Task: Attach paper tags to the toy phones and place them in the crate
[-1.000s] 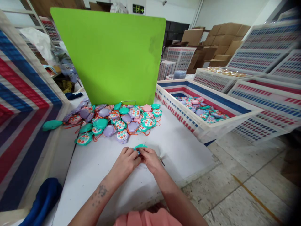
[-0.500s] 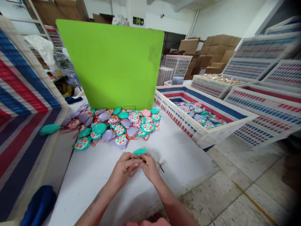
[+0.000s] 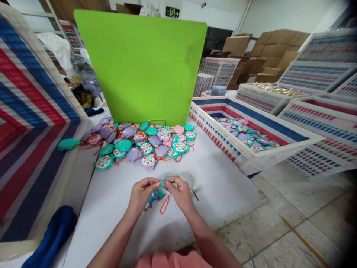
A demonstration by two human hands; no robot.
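Note:
My left hand (image 3: 142,193) and my right hand (image 3: 178,191) meet over the white table, fingertips pinched close together. Just behind and between the fingers shows a teal toy (image 3: 164,183), mostly hidden. An orange-red cord loop (image 3: 165,205) hangs down beneath my right fingers. Under my left fingers is a small blue-and-teal printed piece (image 3: 155,196), whose kind I cannot make out. What exactly the left fingertips pinch is too small to tell. Beyond the hands lies a pile of teal, purple and pink turtle-like toys (image 3: 134,153) with coloured dots and cord loops.
A green board (image 3: 142,67) stands behind the pile. Right of it, a striped crate (image 3: 248,160) holds more toys. Another striped crate (image 3: 41,149) tilts at the left, near blue cloth (image 3: 51,236). A whitish bundle with a dark stick (image 3: 196,194) lies by my right hand.
My hands have drawn slightly apart and turned, fingertips still pinched. The cord loop now hangs lower in plain sight, and the blue printed piece has come into view. The camera has shifted slightly.

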